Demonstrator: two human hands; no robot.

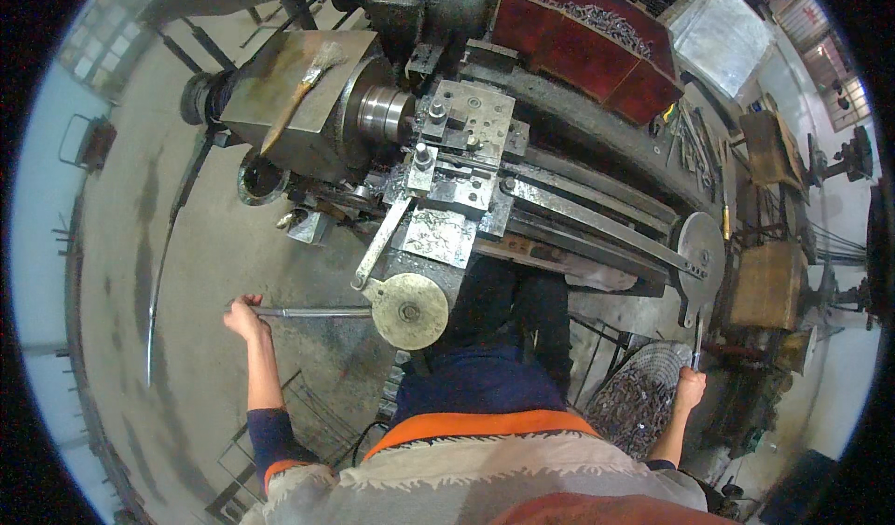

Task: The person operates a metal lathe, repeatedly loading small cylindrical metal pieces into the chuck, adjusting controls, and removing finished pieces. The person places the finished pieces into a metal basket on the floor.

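Note:
My left hand (244, 318) is closed round the outer end of a long metal lever (312, 312). That lever runs to a round pale disc (410, 310) at the front of a small lathe. A flat link bar (384, 243) joins the disc to the tool slide (452, 189). At the right, my right hand (690, 390) grips a short metal handle (697, 338). This handle hangs below a grey round plate (701, 245) at the end of a long bar (597, 227). The lathe's spindle nose (385, 113) faces the tool slide.
A brush (303, 94) lies on the headstock cover (261, 77). Behind the bed are a motor (429, 7) and a red bin (578, 54) holding small metal parts. A mesh basket of metal pieces (643, 399) stands beside my right arm. A thin rod (158, 292) projects at the left.

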